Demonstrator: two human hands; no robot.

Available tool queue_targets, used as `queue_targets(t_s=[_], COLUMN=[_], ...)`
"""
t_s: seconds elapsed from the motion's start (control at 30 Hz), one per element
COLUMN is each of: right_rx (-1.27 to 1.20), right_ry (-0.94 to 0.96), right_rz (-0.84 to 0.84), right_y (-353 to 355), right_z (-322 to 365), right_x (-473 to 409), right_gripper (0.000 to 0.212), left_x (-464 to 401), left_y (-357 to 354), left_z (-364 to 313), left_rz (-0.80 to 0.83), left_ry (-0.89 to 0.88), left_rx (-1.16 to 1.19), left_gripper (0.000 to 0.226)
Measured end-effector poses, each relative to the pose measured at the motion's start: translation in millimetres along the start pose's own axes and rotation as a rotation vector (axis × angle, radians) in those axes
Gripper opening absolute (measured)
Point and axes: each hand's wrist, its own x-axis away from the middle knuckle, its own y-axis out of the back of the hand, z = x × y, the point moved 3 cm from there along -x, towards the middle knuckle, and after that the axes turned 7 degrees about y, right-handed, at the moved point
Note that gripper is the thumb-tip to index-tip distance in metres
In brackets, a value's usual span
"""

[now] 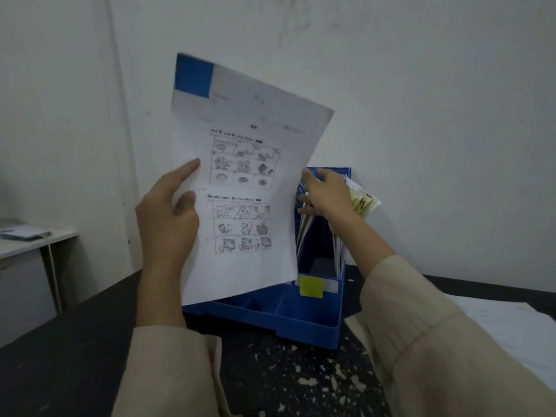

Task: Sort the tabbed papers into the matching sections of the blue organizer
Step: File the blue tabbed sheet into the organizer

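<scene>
Head view: left hand [168, 212] grips blue-tabbed sheet [240, 182]; right hand [326, 195], fingers spread, parts filed papers [362, 200] in blue organizer [310, 320]. Advice: widen gap, feed bottom edge first.

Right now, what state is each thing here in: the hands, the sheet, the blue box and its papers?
Left hand: grips the worksheet's left edge.
Worksheet: held up, tilted, blue tab at its top corner.
Right hand: fingers straight, pushing filed papers aside.
Filed papers: standing in the organizer, leaning right.
Blue organizer: upright on the dark table, yellow tab on its front.
</scene>
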Motion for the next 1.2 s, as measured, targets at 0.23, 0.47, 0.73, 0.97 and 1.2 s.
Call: queue_targets(t_s=[0.23,0.47,0.73,0.97,1.2], right_rx=[0.047,0.042,-0.279,0.404,0.965], right_ry=[0.020,0.021,0.066,0.345,0.773], right_rz=[0.093,0.195,0.213,0.001,-0.165], right_y=[5,3,13,24,14], right_z=[9,23,47,52,48], right_x=[-5,-6,3,7,16], right_gripper=[0.068,0.069,0.070,0.085,0.088], left_x=[9,18,28,37,27], left_y=[-30,-63,-99,-121,-106], left_z=[-25,-32,-14,-4,33], left_rz=[0.019,0.176,0.477,0.550,0.441], left_ry=[-0.205,-0.353,-0.287,-0.328,-0.078], left_rx=[-0.050,-0.034,0.017,0.062,0.050], left_gripper=[0.080,0.088,0.086,0.088,0.030])
